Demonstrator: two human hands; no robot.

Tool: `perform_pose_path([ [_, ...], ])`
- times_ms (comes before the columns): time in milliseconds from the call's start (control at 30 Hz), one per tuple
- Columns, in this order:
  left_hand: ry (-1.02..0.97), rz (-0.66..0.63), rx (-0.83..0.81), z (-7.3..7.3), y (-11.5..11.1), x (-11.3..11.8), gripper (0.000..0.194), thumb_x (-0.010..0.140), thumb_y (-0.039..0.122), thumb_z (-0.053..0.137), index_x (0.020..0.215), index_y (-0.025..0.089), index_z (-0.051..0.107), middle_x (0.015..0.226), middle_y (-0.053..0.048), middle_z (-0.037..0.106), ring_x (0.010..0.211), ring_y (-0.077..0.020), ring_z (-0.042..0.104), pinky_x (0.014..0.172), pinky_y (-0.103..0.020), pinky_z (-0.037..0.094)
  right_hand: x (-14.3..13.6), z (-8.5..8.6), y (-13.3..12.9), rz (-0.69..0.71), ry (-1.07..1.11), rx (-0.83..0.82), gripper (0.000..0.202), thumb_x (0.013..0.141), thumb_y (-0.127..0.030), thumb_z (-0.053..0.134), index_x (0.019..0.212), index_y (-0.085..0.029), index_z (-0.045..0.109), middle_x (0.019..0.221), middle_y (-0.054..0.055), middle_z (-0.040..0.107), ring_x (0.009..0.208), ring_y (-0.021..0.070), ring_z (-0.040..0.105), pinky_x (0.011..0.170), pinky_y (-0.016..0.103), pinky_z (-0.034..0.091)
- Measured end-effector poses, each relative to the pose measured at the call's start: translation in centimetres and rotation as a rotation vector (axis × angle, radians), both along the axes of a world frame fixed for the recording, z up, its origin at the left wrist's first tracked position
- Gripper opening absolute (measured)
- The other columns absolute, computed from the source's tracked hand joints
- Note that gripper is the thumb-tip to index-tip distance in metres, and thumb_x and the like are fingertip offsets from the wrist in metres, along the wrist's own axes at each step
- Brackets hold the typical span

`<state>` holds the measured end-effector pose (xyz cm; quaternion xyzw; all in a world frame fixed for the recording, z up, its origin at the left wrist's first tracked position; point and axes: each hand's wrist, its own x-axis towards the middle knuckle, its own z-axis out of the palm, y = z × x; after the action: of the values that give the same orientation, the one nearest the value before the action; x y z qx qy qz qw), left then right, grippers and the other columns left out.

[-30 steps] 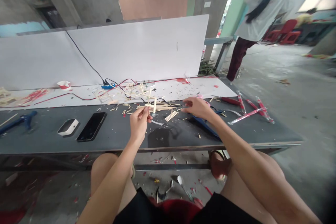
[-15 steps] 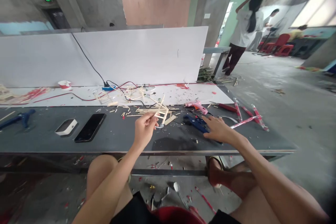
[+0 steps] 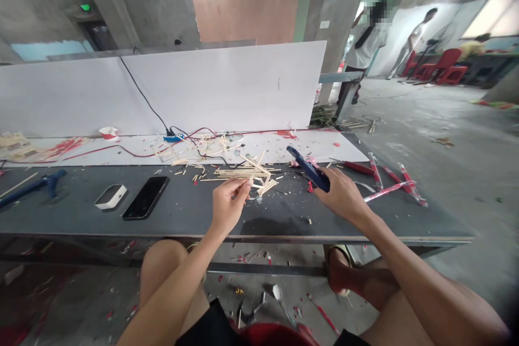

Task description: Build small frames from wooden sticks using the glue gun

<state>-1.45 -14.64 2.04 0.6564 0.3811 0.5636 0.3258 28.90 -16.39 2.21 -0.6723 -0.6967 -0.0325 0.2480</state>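
Observation:
My left hand (image 3: 232, 203) is closed in a pinch on a small frame of pale wooden sticks (image 3: 263, 175), held just above the table. Several loose wooden sticks (image 3: 231, 173) lie behind that hand. In my right hand (image 3: 343, 194) is a dark blue pliers-like tool (image 3: 310, 168), raised off the table and pointing forward and left. The fingers hide its near end, so its exact kind is unclear. Behind the tool, partly covered by it, is a pink glue gun (image 3: 311, 160).
A black phone (image 3: 146, 198) and a white box-shaped device (image 3: 111, 197) lie at left, near a blue glue gun (image 3: 51, 184). Red-handled tools and plastic-wrapped red sticks (image 3: 391, 190) lie at right. A white board (image 3: 211, 92) stands behind the table. Several people are in the background.
My right hand has picked up the blue tool from the table and now holds it raised. The left hand still pinches the stick frame. The view has shifted slightly left.

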Motion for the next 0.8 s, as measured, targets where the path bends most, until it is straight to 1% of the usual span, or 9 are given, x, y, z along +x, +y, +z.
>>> perform_pose_path([
  [67, 0.026, 0.013, 0.019, 0.1, -0.2, 0.1, 0.026, 0.092, 0.038, 0.068, 0.094, 0.016, 0.079, 0.083, -0.006, 0.069, 0.061, -0.0133, 0.064, 0.052, -0.022, 0.050, -0.5, 0.0, 0.2, 0.027, 0.062, 0.100, 0.059, 0.077, -0.026, 0.058, 0.133, -0.010, 0.055, 0.116, 0.019, 0.063, 0.096, 0.0317, 0.065, 0.081, 0.042, 0.052],
  [133, 0.057, 0.018, 0.030, 0.2, -0.3, 0.3, 0.025, 0.092, 0.037, 0.068, 0.093, 0.016, 0.079, 0.081, -0.005, 0.068, 0.060, -0.0130, 0.063, 0.054, -0.022, 0.050, -1.1, 0.0, 0.2, 0.051, 0.080, 0.167, 0.058, 0.076, -0.024, 0.059, 0.132, -0.009, 0.054, 0.120, 0.020, 0.061, 0.097, 0.0315, 0.065, 0.083, 0.042, 0.052],
  [267, 0.096, 0.032, 0.022, 0.5, -0.7, 0.5, 0.025, 0.092, 0.036, 0.067, 0.091, 0.015, 0.079, 0.075, -0.004, 0.065, 0.058, -0.0123, 0.060, 0.054, -0.023, 0.050, -2.5, 0.1, 0.5, 0.058, 0.073, 0.254, 0.055, 0.082, -0.035, 0.063, 0.130, -0.011, 0.053, 0.118, 0.019, 0.061, 0.100, 0.0337, 0.064, 0.085, 0.045, 0.053],
  [333, 0.117, 0.051, 0.007, 0.7, -0.8, 0.5, 0.025, 0.091, 0.036, 0.067, 0.091, 0.014, 0.079, 0.071, -0.003, 0.064, 0.056, -0.0120, 0.059, 0.054, -0.023, 0.049, -3.0, 0.2, 0.6, 0.077, 0.068, 0.272, 0.056, 0.081, -0.034, 0.064, 0.132, -0.013, 0.052, 0.120, 0.018, 0.060, 0.100, 0.0336, 0.064, 0.085, 0.046, 0.054],
  [467, 0.137, 0.073, -0.002, 0.7, -0.8, 0.5, 0.027, 0.091, 0.039, 0.067, 0.090, 0.015, 0.080, 0.070, -0.003, 0.064, 0.055, -0.0121, 0.057, 0.053, -0.024, 0.048, -3.7, 0.7, 0.5, 0.117, 0.064, 0.288, 0.059, 0.076, -0.025, 0.064, 0.132, -0.016, 0.049, 0.123, 0.017, 0.058, 0.103, 0.0338, 0.063, 0.087, 0.046, 0.054],
  [600, 0.108, 0.042, -0.012, 0.4, -0.7, 0.5, 0.027, 0.091, 0.040, 0.067, 0.092, 0.016, 0.080, 0.073, -0.004, 0.065, 0.056, -0.0134, 0.060, 0.054, -0.024, 0.049, -4.5, 1.1, 0.3, 0.149, 0.055, 0.309, 0.060, 0.073, -0.022, 0.063, 0.131, -0.017, 0.049, 0.122, 0.017, 0.058, 0.108, 0.0345, 0.061, 0.091, 0.048, 0.053],
  [800, 0.034, 0.015, -0.047, -0.1, -0.6, 0.5, 0.027, 0.091, 0.041, 0.068, 0.097, 0.016, 0.079, 0.074, -0.003, 0.066, 0.057, -0.0128, 0.062, 0.052, -0.023, 0.049, -5.3, 0.8, 0.6, 0.164, 0.064, 0.325, 0.058, 0.071, -0.020, 0.061, 0.129, -0.017, 0.051, 0.119, 0.017, 0.059, 0.101, 0.0315, 0.061, 0.087, 0.046, 0.053],
])
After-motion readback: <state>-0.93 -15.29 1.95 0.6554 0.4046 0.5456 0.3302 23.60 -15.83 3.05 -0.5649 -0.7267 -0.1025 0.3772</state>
